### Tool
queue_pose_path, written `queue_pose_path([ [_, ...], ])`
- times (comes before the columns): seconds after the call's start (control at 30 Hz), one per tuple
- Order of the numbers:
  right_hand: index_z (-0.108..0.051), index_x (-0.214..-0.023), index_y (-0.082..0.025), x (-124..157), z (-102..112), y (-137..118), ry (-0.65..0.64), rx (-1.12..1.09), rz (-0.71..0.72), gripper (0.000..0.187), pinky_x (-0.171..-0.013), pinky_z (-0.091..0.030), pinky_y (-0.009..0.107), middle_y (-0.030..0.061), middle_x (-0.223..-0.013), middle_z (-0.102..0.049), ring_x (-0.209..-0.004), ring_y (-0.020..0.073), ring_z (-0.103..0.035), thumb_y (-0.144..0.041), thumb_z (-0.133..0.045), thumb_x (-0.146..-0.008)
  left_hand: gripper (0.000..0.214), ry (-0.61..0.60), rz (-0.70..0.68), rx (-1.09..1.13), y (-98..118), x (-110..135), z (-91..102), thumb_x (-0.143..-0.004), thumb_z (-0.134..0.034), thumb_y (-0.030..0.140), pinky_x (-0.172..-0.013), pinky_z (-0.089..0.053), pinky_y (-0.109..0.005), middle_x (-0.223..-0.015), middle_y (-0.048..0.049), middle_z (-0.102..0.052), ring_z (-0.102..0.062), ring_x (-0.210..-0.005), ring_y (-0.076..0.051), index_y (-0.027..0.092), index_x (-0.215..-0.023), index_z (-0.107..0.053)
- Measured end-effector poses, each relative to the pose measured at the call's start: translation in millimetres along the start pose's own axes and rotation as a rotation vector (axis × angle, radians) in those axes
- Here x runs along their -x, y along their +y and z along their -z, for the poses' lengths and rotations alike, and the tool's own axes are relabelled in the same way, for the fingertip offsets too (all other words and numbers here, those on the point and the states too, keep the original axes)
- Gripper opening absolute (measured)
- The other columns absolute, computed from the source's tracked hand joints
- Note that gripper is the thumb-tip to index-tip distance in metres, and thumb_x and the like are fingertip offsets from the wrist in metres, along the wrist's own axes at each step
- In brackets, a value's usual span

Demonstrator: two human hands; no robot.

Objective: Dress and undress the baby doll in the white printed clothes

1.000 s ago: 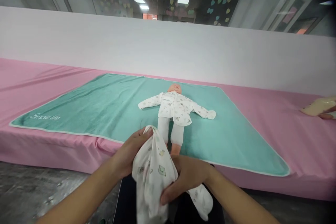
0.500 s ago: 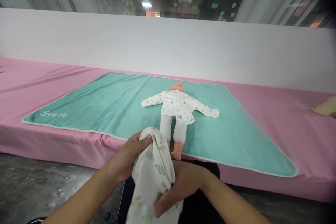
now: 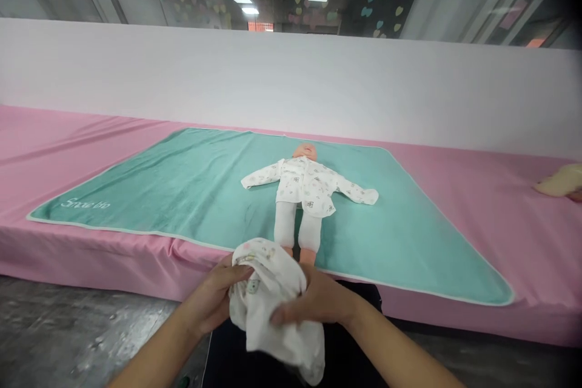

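Observation:
Both hands grip a bunched white baby garment (image 3: 273,309) with small coloured prints, held in front of my lap; whether it is trousers or a top cannot be made out. My left hand (image 3: 218,294) pinches its upper left edge, thumb on top. On the other side, my right hand (image 3: 313,303) holds the cloth with the thumb across its front, slightly blurred. Just beyond lies a baby doll (image 3: 305,151) on its back, head away from me. It wears a printed white wrap shirt (image 3: 302,185) with sleeves spread, and white leggings (image 3: 285,224). The garment and my right hand partly hide its feet.
Under the doll a green blanket (image 3: 182,182) with a white border is spread over a pink-covered platform (image 3: 454,182). A white wall (image 3: 291,85) rises behind it, with glass above. At the far right sits part of a beige object (image 3: 559,180).
The garment, which hung longer and lower, is now gathered up into a bunch. My right hand has risen with the cloth, and my left hand has dropped slightly.

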State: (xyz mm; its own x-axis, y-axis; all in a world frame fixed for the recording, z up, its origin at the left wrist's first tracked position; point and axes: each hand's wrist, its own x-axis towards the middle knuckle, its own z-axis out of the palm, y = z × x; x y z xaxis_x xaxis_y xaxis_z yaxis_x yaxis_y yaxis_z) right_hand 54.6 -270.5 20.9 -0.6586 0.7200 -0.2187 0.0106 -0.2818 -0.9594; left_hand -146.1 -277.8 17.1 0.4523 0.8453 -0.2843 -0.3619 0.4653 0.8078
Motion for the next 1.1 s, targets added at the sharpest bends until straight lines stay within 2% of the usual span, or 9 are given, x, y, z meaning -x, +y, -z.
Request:
queue_pose_path([
  [0.1, -0.064, -0.084, -0.014, -2.6, 5.6, -0.6, 0.186, -0.250, 0.035, 0.022, -0.067, -0.046, 0.029, 0.0027, -0.073, -0.062, -0.069, 0.0149, -0.058, -0.027, -0.067, -0.067, 0.053, -0.040, -0.018, -0.055, -3.9, -5.1, -6.6, -0.074, -0.062, 0.037, -0.077, -0.048, -0.034, -0.101, -0.0135, -0.064, -0.060, -0.091, -0.025, 0.014, -0.119, -0.050],
  [0.23, -0.058, -0.072, -0.014, -6.5, 6.5, 5.4, 0.305, -0.417, 0.090, 0.011, -0.055, -0.042, 0.025, -0.0019, -0.055, -0.054, -0.050, 0.0098, -0.049, -0.025, -0.060, -0.071, 0.075, -0.092, -0.033, -0.502, 3.4, -5.9, -32.8, -0.055, -0.077, 0.022, -0.078, -0.047, -0.032, -0.107, -0.0065, -0.062, -0.057, -0.095, -0.024, 0.021, -0.122, -0.044],
  [0.33, -0.056, -0.070, -0.016, -4.3, 1.5, 5.7, 0.368, -0.233, 0.086, 0.016, -0.052, -0.038, 0.023, -0.0036, -0.052, -0.049, -0.047, 0.0082, -0.044, -0.031, -0.059, -0.074, 0.068, 0.208, -0.178, -0.760, 7.9, -9.4, -51.0, -0.064, -0.067, 0.021, -0.079, -0.046, -0.032, -0.110, -0.0048, -0.058, -0.055, -0.098, -0.024, 0.025, -0.126, -0.038],
  [0.43, -0.059, -0.084, -0.018, 1.6, -4.0, -2.4, 0.339, 0.028, 0.085, 0.021, -0.064, -0.043, 0.026, 0.0007, -0.075, -0.060, -0.070, 0.0141, -0.055, -0.035, -0.061, -0.073, 0.063, 0.446, -0.337, -0.963, 5.5, -20.1, -56.2, -0.073, -0.056, 0.022, -0.077, -0.044, -0.034, -0.111, -0.0072, -0.056, -0.054, -0.098, -0.025, 0.026, -0.131, -0.031],
  [0.53, -0.058, -0.092, -0.018, 4.9, -1.4, -11.6, 0.302, 0.252, 0.094, 0.024, -0.067, -0.043, 0.027, 0.0023, -0.085, -0.061, -0.079, 0.0168, -0.056, -0.030, -0.062, -0.072, 0.054, 0.426, -0.393, -1.212, -1.6, -32.8, -48.4, -0.077, -0.050, 0.020, -0.072, -0.042, -0.033, -0.111, -0.0092, -0.054, -0.055, -0.095, -0.026, 0.026, -0.128, -0.036],
  [0.63, -0.056, -0.086, -0.017, -0.3, 10.5, -14.2, 0.350, 0.528, 0.098, 0.015, -0.060, -0.040, 0.025, 0.0016, -0.080, -0.060, -0.071, 0.0140, -0.053, -0.022, -0.054, -0.073, 0.036, 0.418, -0.312, -1.359, -10.0, -41.2, -31.3, -0.078, -0.045, 0.017, -0.068, -0.040, -0.030, -0.106, -0.0095, -0.054, -0.057, -0.086, -0.023, 0.022, -0.113, -0.048],
  [0.8, -0.049, -0.076, -0.015, -22.1, 28.5, -9.3, 0.459, 1.037, 0.076, 0.005, -0.056, -0.031, 0.023, 0.0027, -0.077, -0.055, -0.065, 0.0112, -0.046, -0.019, -0.048, -0.073, 0.017, 0.333, -0.282, -1.356, -19.3, -51.0, -2.7, -0.078, -0.047, 0.020, -0.075, -0.039, -0.033, -0.093, -0.0098, -0.058, -0.056, -0.086, -0.023, 0.017, -0.093, -0.054],
  [0.9, -0.048, -0.079, -0.016, -28.0, 32.4, -10.8, 0.353, 1.196, 0.021, 0.008, -0.052, -0.026, 0.023, 0.0014, -0.069, -0.053, -0.059, 0.0107, -0.044, -0.019, -0.048, -0.072, 0.018, 0.236, -0.279, -1.177, -18.3, -53.1, 0.4, -0.079, -0.047, 0.021, -0.078, -0.039, -0.035, -0.093, -0.0104, -0.061, -0.058, -0.086, -0.024, 0.017, -0.095, -0.055],
  [1.1, -0.053, -0.093, -0.019, -14.6, 32.4, -25.2, 0.204, 0.878, 0.024, 0.025, -0.060, -0.036, 0.023, 0.0008, -0.085, -0.059, -0.074, 0.0149, -0.053, -0.017, -0.053, -0.068, 0.047, 0.146, -0.258, -0.864, -13.1, -34.8, -7.1, -0.073, -0.054, 0.021, -0.081, -0.046, -0.031, -0.111, -0.0087, -0.058, -0.055, -0.101, -0.023, 0.018, -0.119, -0.044],
])
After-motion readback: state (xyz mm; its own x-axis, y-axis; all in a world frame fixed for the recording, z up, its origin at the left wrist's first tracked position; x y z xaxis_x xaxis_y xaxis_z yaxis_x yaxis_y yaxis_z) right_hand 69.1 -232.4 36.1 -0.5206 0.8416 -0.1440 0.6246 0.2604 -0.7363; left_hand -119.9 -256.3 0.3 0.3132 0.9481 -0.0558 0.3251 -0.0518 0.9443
